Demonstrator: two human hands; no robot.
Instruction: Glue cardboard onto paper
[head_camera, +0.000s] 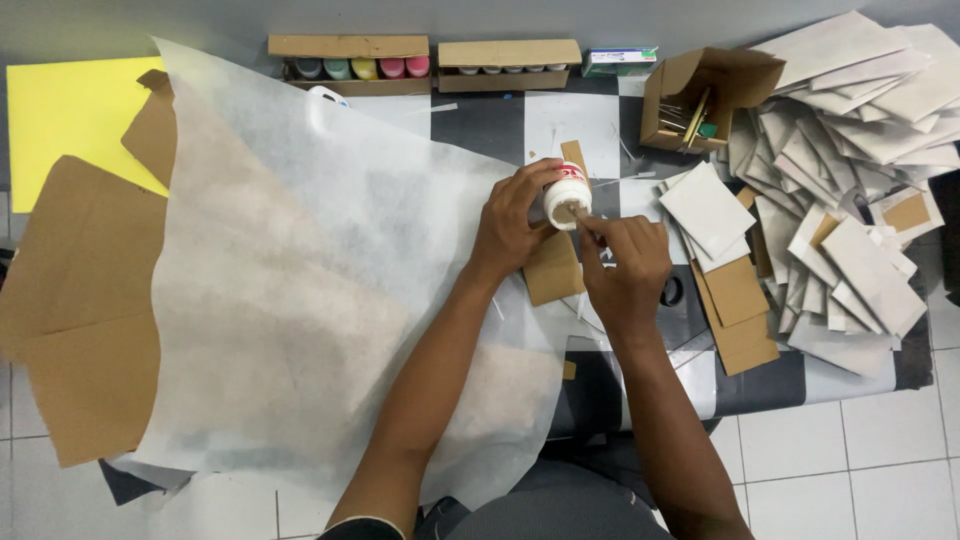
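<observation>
1. My left hand (510, 225) wraps around a small white glue jar (567, 198), tipping its open mouth toward me, just above the checkered table (490, 125).
2. My right hand (625, 262) pinches a thin stick (583, 222), its tip right at the jar's mouth.
3. A small brown cardboard piece (552, 270) lies directly under both hands, at the edge of the big white tissue sheet (300, 280).
4. Off to my right, a heap of white and brown cards (850, 170) spreads out beside an open cardboard box (700, 95).
5. Along the far edge sits a tray of coloured paint pots (350, 65).
</observation>
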